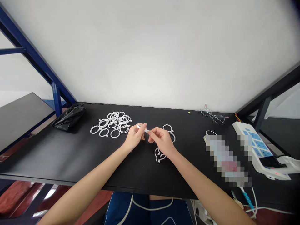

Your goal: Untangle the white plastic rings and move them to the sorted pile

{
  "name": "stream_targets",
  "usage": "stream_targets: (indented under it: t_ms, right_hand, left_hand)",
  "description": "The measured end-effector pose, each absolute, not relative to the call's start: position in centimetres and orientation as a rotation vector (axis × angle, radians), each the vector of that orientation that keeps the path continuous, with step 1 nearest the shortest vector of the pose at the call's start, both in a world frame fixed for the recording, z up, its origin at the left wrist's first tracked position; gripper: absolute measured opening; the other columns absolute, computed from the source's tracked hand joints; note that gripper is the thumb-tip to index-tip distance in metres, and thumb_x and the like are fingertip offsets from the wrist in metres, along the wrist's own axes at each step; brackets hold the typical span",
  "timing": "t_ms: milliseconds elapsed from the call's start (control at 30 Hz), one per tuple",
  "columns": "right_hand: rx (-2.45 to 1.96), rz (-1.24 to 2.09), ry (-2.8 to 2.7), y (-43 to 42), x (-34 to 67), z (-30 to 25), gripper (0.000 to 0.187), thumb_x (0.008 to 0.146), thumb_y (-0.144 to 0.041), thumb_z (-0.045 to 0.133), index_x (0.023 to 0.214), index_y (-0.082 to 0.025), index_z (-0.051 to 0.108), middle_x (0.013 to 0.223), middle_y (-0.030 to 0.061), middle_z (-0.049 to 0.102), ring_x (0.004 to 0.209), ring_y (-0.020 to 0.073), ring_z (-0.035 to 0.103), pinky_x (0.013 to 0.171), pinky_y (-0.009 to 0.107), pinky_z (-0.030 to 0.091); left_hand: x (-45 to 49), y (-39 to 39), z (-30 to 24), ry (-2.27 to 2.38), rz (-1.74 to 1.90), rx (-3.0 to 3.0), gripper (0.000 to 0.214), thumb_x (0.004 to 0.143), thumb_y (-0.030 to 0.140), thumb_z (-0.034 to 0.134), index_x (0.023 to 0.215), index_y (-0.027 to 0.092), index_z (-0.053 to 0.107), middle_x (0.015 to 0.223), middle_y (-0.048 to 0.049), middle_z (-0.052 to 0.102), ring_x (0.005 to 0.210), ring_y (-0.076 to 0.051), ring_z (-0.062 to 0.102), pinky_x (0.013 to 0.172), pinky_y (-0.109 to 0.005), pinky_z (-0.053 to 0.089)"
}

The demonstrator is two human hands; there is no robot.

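Between my two hands, over the middle of the black table, is a white plastic ring (139, 126) with a small clasp. My left hand (136, 136) is closed, its thumb and fingers pinching the ring. My right hand (162, 138) pinches the clasp end of the same ring, and most of the ring is hidden by my fingers. Left of my hands lies a pile of similar white rings (113, 120). Partly behind my right hand are a few more rings (167, 127). Nearer to me, by my right wrist, lie some open ring pieces (160, 153).
A black plastic bag (69, 117) rests at the table's left end. To the right are eyeglasses (212, 115), a blurred-out phone-like object (227, 162) with a cable, and a white power strip (255, 147) with a plug in it. A white wall stands behind the black table (77, 156).
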State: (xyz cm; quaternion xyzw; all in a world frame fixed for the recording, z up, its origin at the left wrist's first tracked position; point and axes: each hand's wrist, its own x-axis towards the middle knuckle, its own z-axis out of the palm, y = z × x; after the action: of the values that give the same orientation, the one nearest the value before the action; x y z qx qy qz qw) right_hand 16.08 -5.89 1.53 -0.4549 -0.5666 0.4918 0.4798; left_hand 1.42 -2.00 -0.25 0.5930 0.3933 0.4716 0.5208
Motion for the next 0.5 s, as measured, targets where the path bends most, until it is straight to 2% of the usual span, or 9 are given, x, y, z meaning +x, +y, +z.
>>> stream_targets:
  t_ms: [500]
  right_hand:
    - [-1.105, 1.195, -1.379, -5.76, 16.07, 1.25, 0.033, 0.082, -0.050, 0.063, 0.070, -0.019, 0.060, 0.059, 0.0002, 0.063, 0.056, 0.0133, 0.059, 0.060, 0.028, 0.052]
  left_hand:
    - [1.48, -2.13, 0.05, 0.950, 1.116, 1.410, 0.045, 0.087, 0.056, 0.051, 0.067, 0.016, 0.054, 0.042, 0.0064, 0.040, 0.040, -0.008, 0.041, 0.046, -0.021, 0.041]
